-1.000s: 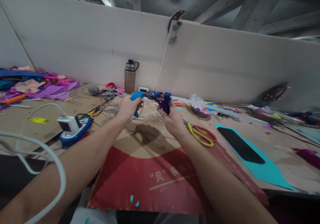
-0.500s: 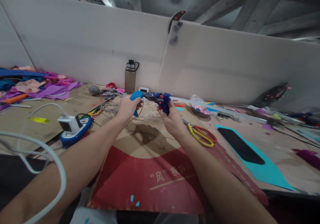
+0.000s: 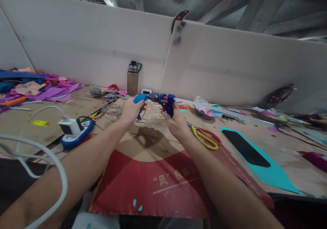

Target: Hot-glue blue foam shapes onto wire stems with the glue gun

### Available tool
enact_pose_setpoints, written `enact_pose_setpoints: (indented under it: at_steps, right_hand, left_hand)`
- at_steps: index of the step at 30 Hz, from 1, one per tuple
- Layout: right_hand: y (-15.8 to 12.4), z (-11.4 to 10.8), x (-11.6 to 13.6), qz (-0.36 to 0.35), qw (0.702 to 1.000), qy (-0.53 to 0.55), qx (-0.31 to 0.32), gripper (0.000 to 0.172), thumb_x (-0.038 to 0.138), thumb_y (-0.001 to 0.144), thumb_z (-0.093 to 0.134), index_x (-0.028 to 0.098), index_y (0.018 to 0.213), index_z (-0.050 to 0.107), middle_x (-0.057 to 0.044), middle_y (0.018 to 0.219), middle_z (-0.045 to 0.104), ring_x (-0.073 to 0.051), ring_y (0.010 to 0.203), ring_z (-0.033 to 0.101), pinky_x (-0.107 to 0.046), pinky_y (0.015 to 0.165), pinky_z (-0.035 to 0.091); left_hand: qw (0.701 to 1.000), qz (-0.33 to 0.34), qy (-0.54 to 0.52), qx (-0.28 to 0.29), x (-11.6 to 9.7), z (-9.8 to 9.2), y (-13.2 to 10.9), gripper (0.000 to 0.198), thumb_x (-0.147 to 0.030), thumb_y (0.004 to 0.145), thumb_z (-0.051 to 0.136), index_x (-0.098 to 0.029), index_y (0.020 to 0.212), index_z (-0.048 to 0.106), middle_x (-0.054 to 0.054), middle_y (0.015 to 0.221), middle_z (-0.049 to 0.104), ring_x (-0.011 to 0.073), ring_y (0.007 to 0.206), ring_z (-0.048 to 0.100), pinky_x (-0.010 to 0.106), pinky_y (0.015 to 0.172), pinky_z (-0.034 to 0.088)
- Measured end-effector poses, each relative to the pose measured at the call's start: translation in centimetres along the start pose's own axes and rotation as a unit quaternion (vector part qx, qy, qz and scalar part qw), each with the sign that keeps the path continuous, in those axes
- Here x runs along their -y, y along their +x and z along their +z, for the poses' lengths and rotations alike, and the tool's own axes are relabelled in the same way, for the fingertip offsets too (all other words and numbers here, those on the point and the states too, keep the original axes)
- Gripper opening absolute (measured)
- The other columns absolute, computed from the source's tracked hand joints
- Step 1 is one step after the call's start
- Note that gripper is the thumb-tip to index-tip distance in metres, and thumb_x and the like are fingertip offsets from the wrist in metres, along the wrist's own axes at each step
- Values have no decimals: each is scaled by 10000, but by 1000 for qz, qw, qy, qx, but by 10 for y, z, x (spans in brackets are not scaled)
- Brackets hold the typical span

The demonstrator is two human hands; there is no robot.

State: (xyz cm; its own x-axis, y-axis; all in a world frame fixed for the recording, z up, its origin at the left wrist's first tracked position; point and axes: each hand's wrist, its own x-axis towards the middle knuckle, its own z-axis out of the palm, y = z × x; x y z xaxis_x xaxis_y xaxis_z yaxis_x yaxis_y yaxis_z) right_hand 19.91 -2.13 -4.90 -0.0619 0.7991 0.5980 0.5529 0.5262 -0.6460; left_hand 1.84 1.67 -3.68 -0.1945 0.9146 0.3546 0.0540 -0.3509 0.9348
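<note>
My left hand (image 3: 130, 110) is closed on a bright blue piece (image 3: 140, 98), thin and curved, that looks like craft foam. A blue hot glue gun (image 3: 167, 103) is gripped in my right hand (image 3: 175, 119), its nozzle pointing left. The nozzle tip meets or nearly meets the blue piece; I cannot tell if they touch. Both hands hover above a red and tan cardboard sheet (image 3: 150, 188). Scissors with yellow and red handles (image 3: 206, 138) lie right beside my right wrist.
A bottle (image 3: 133, 79) stands against the white partition (image 3: 89, 42). At left sits a blue power strip (image 3: 76, 138) with a white charger and cable. A phone (image 3: 245, 147) rests on turquoise foam at right. Colourful scraps (image 3: 51, 89) pile up at far left; a small bowl (image 3: 204, 111) stands behind.
Both hands hold almost the same pose, with the glue gun and the blue piece shifted only very slightly. At the far right edge, a blurred shape has changed a little.
</note>
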Motion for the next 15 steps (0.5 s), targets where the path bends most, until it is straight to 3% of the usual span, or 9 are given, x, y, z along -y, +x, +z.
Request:
enact_pose_setpoints:
  at_steps: [9,15]
  right_hand:
    - [0,-1,2,-9,1000,-14,-25,378,265,806,514,217,1181,501,-91,975,643,-237,834,587,-403,776,453]
    - [0,-1,2,-1,1000,-2,-4,350,254,808,510,229,1157,505,-88,953,646,-240,837,595,-416,792,453]
  left_hand:
    - [1000,19,12,10,0,2,-4,129,-259,678,593,-144,621,594,35,586,616,100,477,526,206,453,373]
    - [1000,7,17,11,-3,0,-3,130,-265,672,598,-144,622,599,31,566,608,96,475,521,207,468,382]
